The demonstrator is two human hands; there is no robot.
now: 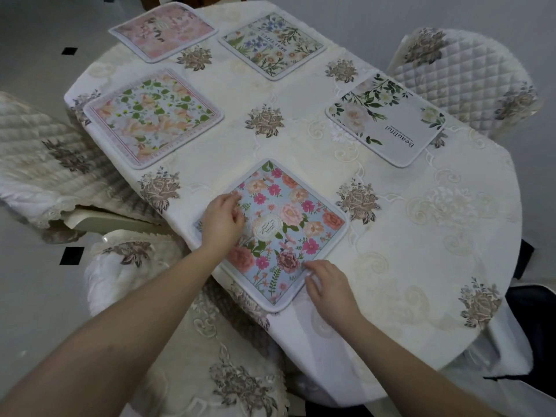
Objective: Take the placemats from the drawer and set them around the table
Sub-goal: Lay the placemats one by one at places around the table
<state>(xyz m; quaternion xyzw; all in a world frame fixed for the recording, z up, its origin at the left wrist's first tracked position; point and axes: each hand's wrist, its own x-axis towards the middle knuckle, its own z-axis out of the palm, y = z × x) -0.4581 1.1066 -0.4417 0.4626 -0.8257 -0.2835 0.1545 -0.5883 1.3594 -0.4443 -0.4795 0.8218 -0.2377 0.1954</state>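
Note:
A blue placemat with pink and red flowers [288, 218] lies at the near edge of the table [406, 224], which wears a cream embroidered cloth. My left hand [222, 221] rests on the mat's left part with its fingers loosely curled. My right hand [323, 282] touches the mat's near right edge with bent fingertips. Several other mats lie flat around the table: a peach and green one [153, 118] at left, a pink one [164, 31] at far left, a blue-flowered one [272, 45] at the far side, and a white one printed "Beautiful" [386, 120] at right.
Chairs with quilted cream covers stand around the table: one at left [51, 158], one close in front of me [186, 341], one at far right [469, 82]. A dark object [535, 314] shows by the table's right edge. The floor is pale tile with small black squares.

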